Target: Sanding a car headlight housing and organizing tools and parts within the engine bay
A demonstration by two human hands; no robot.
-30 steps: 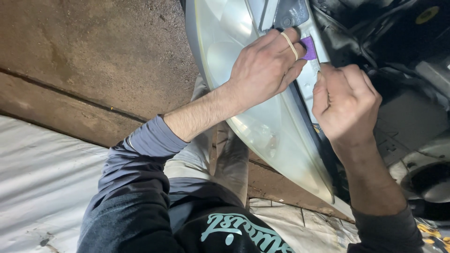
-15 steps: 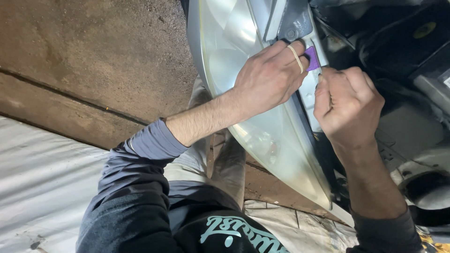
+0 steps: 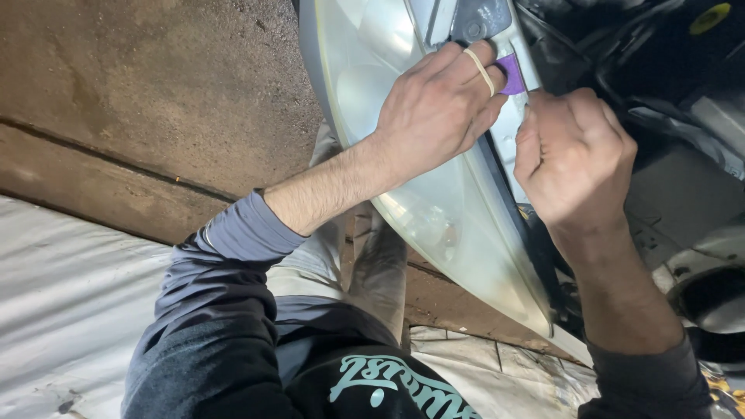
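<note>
The left hand lies curled over the clear lens of a car headlamp, its fingers pressed together and bent so that the fingertips clamp a small purple piece against the grey top edge of the lamp housing; a pale band circles one finger. Just to the right, the right hand is closed into a loose fist with thumb and forefinger pinched at the same edge, immediately below the purple piece; whether anything lies between those two digits cannot be told. The headlamp stands tilted, its lens running from the far centre toward the near right, and it borders dark engine-bay parts on the right. Judged from this grip, the work goes best if the left hand keeps the lamp from rocking while the right hand acts only at the seam, with force directed along the edge and not into the lens, which would scratch easily. Beyond the arms lie a brown concrete floor at far left and a white sheet at near left.
</note>
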